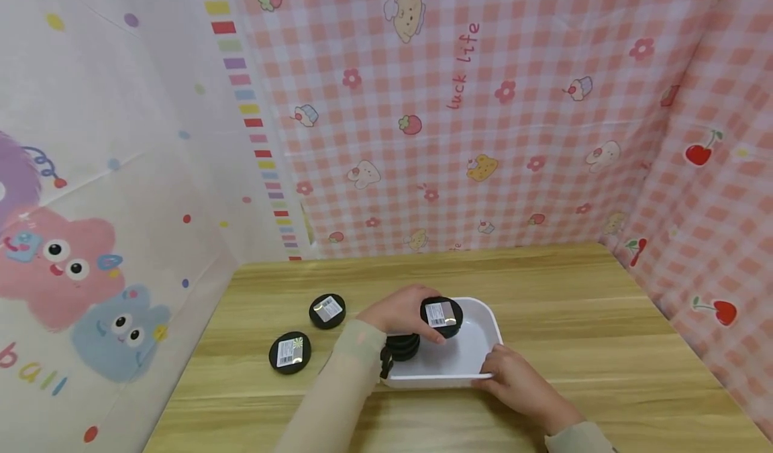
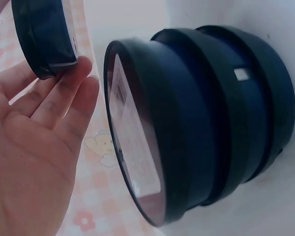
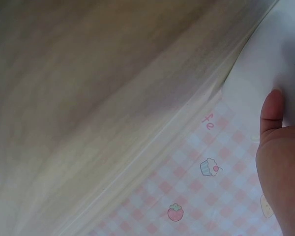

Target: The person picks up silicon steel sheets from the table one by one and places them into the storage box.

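Observation:
A flat round black container (image 1: 441,315) with a barcode label is held in my left hand (image 1: 403,309), above the white tray (image 1: 486,319). The left wrist view shows its rim (image 2: 43,39) against the fingertips. Beneath that hand, a stack of similar black containers (image 1: 403,349) stands at the tray's left side, partly covered by the wrist; it fills much of the left wrist view (image 2: 206,123). My right hand (image 1: 518,380) grips the tray's front right corner. In the right wrist view its thumb (image 3: 272,110) lies on the white tray wall.
Two more labelled black containers, a nearer one (image 1: 290,353) and a farther one (image 1: 327,311), lie on the wood-grain table (image 1: 555,292) left of the tray. A pink checked cloth (image 1: 453,137) hangs behind, and a white printed cloth (image 1: 139,171) hangs at the left.

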The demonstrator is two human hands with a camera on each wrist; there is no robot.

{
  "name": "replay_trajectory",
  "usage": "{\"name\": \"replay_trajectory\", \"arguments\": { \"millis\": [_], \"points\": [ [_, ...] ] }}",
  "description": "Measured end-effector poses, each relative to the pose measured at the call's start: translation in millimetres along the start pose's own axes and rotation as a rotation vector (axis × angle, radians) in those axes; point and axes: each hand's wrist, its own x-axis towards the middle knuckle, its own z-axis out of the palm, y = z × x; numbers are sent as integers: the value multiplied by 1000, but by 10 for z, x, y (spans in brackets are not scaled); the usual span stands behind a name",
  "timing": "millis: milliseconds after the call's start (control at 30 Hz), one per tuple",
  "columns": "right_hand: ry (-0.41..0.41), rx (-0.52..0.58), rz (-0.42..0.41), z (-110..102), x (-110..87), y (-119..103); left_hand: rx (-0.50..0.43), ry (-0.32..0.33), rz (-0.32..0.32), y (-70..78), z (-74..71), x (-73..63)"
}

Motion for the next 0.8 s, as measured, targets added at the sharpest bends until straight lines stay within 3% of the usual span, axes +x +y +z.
{"name": "replay_trajectory", "arguments": {
  "millis": [333,533,800],
  "points": [
    [49,-15,-62,11,2,9,-5,-32,27,38,79,91],
    [46,-11,-58,4,-3,18,15,-55,15,62,93,126],
    [29,-11,-40,-2,8,8,20,-96,56,74,96,196]
  ]
}}
